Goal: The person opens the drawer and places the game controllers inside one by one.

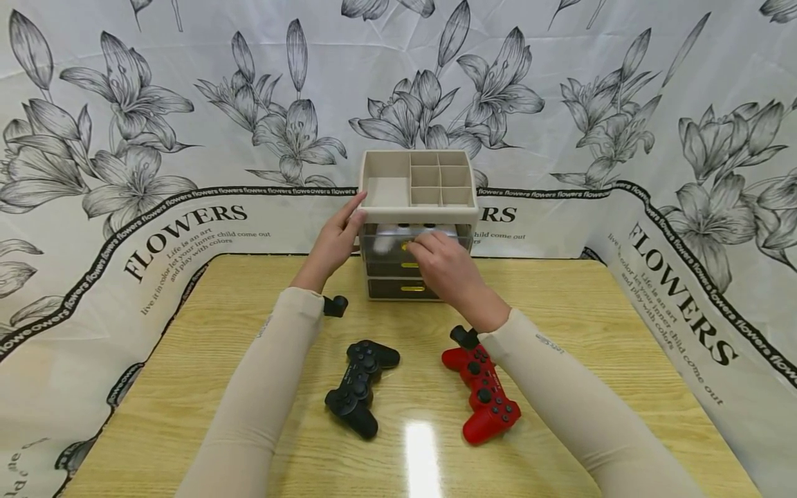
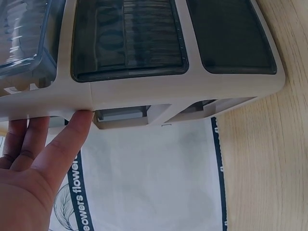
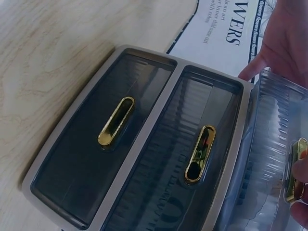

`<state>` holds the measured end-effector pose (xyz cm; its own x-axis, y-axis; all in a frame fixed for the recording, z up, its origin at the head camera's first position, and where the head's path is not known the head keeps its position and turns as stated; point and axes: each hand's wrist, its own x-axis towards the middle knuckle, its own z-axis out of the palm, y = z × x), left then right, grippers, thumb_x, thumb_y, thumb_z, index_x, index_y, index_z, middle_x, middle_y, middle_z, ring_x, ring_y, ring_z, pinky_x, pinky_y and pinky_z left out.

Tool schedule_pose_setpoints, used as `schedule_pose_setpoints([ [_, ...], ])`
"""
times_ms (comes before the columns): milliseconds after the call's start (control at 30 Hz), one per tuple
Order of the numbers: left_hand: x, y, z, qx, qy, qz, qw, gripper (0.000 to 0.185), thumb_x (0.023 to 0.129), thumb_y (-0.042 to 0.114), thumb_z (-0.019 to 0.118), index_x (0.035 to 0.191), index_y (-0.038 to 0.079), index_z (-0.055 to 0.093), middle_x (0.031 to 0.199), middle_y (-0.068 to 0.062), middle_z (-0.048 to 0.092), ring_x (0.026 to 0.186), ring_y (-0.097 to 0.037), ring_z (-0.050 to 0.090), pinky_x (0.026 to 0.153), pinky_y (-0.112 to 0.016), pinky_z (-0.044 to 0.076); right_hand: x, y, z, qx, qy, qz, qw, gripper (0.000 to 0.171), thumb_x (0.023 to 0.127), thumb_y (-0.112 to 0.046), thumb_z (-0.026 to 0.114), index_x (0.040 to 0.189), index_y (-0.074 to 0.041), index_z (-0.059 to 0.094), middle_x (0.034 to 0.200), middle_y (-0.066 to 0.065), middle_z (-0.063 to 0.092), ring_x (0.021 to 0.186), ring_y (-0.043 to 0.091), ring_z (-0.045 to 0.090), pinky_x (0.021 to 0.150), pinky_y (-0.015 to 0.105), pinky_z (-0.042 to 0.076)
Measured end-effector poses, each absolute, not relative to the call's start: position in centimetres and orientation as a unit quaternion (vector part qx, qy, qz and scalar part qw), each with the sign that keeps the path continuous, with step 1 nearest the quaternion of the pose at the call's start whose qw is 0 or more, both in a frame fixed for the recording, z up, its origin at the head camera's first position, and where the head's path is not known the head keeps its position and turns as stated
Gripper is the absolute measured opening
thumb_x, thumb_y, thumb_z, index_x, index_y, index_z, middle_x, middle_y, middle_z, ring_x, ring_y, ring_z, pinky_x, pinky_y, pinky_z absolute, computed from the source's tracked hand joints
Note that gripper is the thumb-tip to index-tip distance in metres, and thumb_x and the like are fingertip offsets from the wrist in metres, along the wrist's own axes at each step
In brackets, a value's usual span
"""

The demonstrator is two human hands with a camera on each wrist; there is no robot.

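A small beige desktop organizer (image 1: pixel 418 214) with dark see-through drawers stands at the back of the table. Its top drawer (image 1: pixel 385 243) is pulled partway out, and something whitish shows through it. My right hand (image 1: pixel 450 271) pinches that drawer's gold handle (image 3: pixel 291 182) between thumb and fingers. On the organizer's left side, my left hand (image 1: pixel 331 243) rests with straight fingers; in the left wrist view, a fingertip (image 2: pixel 83 120) touches the side frame. The middle drawer (image 3: pixel 185 139) and bottom drawer (image 3: pixel 96 149) are closed.
On the table (image 1: pixel 249 360) lie a black game controller (image 1: pixel 359 387), left of centre, and a red one (image 1: pixel 488 401) beneath my right forearm. Divided compartments (image 1: pixel 440 178) form the organizer's top. A flower-printed cloth (image 1: pixel 299 138) hangs behind and along the sides.
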<state>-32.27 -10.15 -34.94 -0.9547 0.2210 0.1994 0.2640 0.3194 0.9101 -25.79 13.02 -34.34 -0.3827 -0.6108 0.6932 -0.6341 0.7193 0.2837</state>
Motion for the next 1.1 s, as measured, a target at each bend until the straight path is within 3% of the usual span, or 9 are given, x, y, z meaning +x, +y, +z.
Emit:
schedule_pose_setpoints([
  [233, -32.3, -10.2, -35.0, -0.148, -0.808, -0.570, 0.020, 0.047, 0.095, 0.064, 0.038, 0.141, 0.061, 0.030, 0.141, -0.012, 0.048, 0.121, -0.027, 0.052, 0.093, -0.051, 0.054, -26.5, 13.1, -34.4, 0.368, -0.833, 0.019, 0.413, 0.013, 0.088, 0.002, 0.066, 0.098, -0.003, 0.073, 0.095, 0.010, 0.070, 0.089, 0.025, 0.065, 0.080, 0.032, 0.057],
  [467, -32.3, -10.3, -35.1, -0.154, -0.811, -0.564, 0.022, 0.053, 0.092, 0.061, 0.051, 0.141, 0.061, 0.029, 0.109, -0.014, 0.057, 0.102, -0.028, 0.056, 0.089, -0.051, 0.056, -27.2, 13.1, -34.4, 0.359, -0.840, 0.012, 0.407, 0.017, 0.086, 0.004, 0.065, 0.100, -0.003, 0.072, 0.097, 0.010, 0.070, 0.090, 0.026, 0.064, 0.083, 0.033, 0.056],
  [633, -32.2, -10.4, -35.0, -0.151, -0.816, -0.558, 0.018, 0.065, 0.086, 0.056, 0.065, 0.140, 0.062, 0.029, 0.110, -0.011, 0.060, 0.096, -0.024, 0.061, 0.076, -0.042, 0.056, -27.6, 13.0, -34.5, 0.356, -0.843, 0.012, 0.403, 0.017, 0.086, 0.004, 0.066, 0.100, -0.002, 0.072, 0.098, 0.010, 0.070, 0.091, 0.027, 0.064, 0.084, 0.033, 0.056],
  [800, -32.2, -10.4, -34.9, -0.153, -0.819, -0.553, 0.017, 0.068, 0.087, 0.050, 0.067, 0.142, 0.059, 0.028, 0.111, -0.011, 0.060, 0.097, -0.024, 0.062, 0.072, -0.036, 0.056, -28.1, 12.9, -34.5, 0.351, -0.842, 0.015, 0.408, 0.015, 0.087, 0.004, 0.065, 0.099, -0.002, 0.073, 0.097, 0.010, 0.071, 0.090, 0.027, 0.064, 0.083, 0.034, 0.056],
  [1100, -32.2, -10.3, -34.9, -0.156, -0.823, -0.545, 0.026, 0.063, 0.093, 0.045, 0.062, 0.145, 0.055, 0.028, 0.110, -0.013, 0.058, 0.098, -0.026, 0.061, 0.085, -0.056, 0.054, -28.8, 12.9, -34.8, 0.341, -0.845, 0.021, 0.412, 0.015, 0.090, 0.003, 0.063, 0.099, -0.002, 0.072, 0.097, 0.010, 0.069, 0.090, 0.026, 0.064, 0.083, 0.033, 0.056],
])
